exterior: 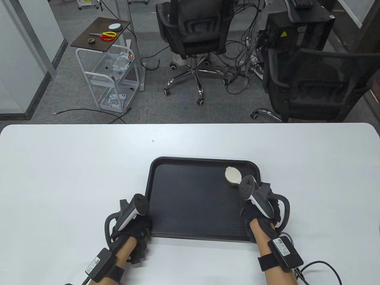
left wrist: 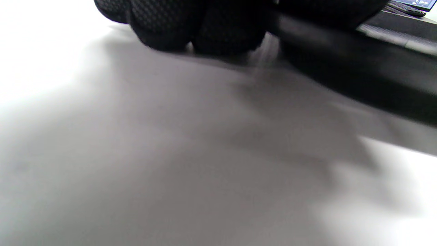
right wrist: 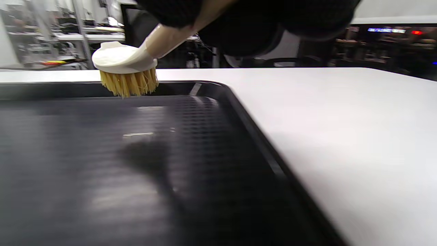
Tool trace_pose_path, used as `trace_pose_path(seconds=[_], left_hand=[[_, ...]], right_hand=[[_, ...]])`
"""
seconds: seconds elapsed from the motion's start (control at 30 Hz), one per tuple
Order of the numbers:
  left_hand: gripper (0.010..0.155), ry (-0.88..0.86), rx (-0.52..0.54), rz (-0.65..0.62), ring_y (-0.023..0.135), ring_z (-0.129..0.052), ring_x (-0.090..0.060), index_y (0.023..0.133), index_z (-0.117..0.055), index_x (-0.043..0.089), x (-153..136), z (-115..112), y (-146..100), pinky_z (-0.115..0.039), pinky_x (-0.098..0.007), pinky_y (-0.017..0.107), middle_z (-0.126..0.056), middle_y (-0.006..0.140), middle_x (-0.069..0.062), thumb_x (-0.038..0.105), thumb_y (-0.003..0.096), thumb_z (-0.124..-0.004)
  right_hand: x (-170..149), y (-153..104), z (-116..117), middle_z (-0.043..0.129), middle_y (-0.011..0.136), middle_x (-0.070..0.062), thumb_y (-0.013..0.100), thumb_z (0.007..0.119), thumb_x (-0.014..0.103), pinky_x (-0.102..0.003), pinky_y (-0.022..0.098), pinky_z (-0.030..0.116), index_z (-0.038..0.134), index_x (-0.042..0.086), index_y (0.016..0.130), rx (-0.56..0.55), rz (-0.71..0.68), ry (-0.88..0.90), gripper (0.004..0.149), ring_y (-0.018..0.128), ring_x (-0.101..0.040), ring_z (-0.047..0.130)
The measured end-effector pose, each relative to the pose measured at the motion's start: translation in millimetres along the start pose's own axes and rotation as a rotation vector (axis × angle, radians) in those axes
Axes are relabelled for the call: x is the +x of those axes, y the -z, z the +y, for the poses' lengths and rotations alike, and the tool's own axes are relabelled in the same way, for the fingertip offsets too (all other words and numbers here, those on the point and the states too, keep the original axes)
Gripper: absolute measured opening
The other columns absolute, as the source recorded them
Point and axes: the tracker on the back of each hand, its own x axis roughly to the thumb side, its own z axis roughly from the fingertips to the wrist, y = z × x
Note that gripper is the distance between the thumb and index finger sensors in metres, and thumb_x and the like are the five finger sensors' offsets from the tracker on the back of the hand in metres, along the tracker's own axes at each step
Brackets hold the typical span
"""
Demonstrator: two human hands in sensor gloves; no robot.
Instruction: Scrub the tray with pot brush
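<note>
The white worktop [exterior: 74, 166], backed by grey carpet and office chairs [exterior: 194, 32], carries a black tray [exterior: 190, 204] steadied at its near-left corner by the left hand [exterior: 135, 221], while the pot brush [exterior: 233, 175] is gripped by the right hand [exterior: 261, 207].

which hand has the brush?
The right hand: it grips the pot brush by its handle, bristles over the tray's far right corner. The left hand holds no tool; it sits at the tray's near left edge.

Black tray [exterior: 190, 204] and pot brush [exterior: 233, 175] on the white tabletop [exterior: 59, 178]

The rectangular, textured tray lies flat near the front edge. The white-headed brush with yellow bristles is tilted over the tray's far right corner, bristles down.
</note>
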Motion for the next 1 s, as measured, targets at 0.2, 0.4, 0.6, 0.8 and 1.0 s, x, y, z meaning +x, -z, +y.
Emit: trace_pose_path(seconds=[0.2,0.4,0.6,0.8,1.0], left_hand=[[0.077,-0.001,-0.002,-0.001,0.056,-0.080,-0.021,0.106,-0.037,0.016,-0.1,0.0,0.1,-0.054,-0.052,0.070,-0.079,0.060,0.000,0.051,0.0460,-0.070],[0.077,-0.001,-0.003,-0.001,0.056,-0.080,-0.021,0.106,-0.037,0.016,-0.1,0.0,0.1,-0.054,-0.052,0.070,-0.079,0.060,0.000,0.051,0.0461,-0.070],[0.077,-0.004,-0.005,-0.003,0.056,-0.080,-0.021,0.106,-0.037,0.016,-0.2,0.1,0.2,-0.054,-0.052,0.070,-0.079,0.060,0.000,0.051,0.0460,-0.070],[0.077,-0.004,-0.005,-0.002,0.056,-0.080,-0.021,0.106,-0.037,0.016,-0.2,0.1,0.1,-0.054,-0.052,0.070,-0.079,0.060,0.000,0.051,0.0461,-0.070],[0.077,-0.001,-0.003,-0.001,0.056,-0.080,-0.021,0.106,-0.037,0.016,-0.1,0.1,0.0,-0.054,-0.052,0.070,-0.079,0.060,0.000,0.051,0.0460,-0.070]], right_hand=[[71.6,-15.4,10.7,0.069,0.099,-0.009,0.049,0.075,0.025,-0.044,0.049,0.080,0.064,0.028,0.102,0.045,-0.174,0.039,0.054,0.071,-0.027,0.087],[133.1,-32.7,31.7,0.069,0.100,-0.008,0.049,0.075,0.026,-0.043,0.049,0.080,0.064,0.029,0.102,0.076,-0.278,0.064,0.054,0.072,-0.026,0.087],[165.0,-46.9,45.6,0.068,0.100,-0.008,0.049,0.075,0.025,-0.044,0.051,0.080,0.063,0.029,0.102,0.126,-0.349,0.050,0.054,0.074,-0.026,0.087],[129.2,-42.5,47.9,0.071,0.098,-0.009,0.048,0.076,0.025,-0.044,0.048,0.082,0.066,0.030,0.101,0.110,-0.304,0.073,0.053,0.070,-0.027,0.089],[46.8,-29.0,41.1,0.073,0.097,-0.010,0.048,0.077,0.024,-0.047,0.048,0.082,0.067,0.030,0.099,0.105,-0.156,0.057,0.053,0.070,-0.028,0.090]])
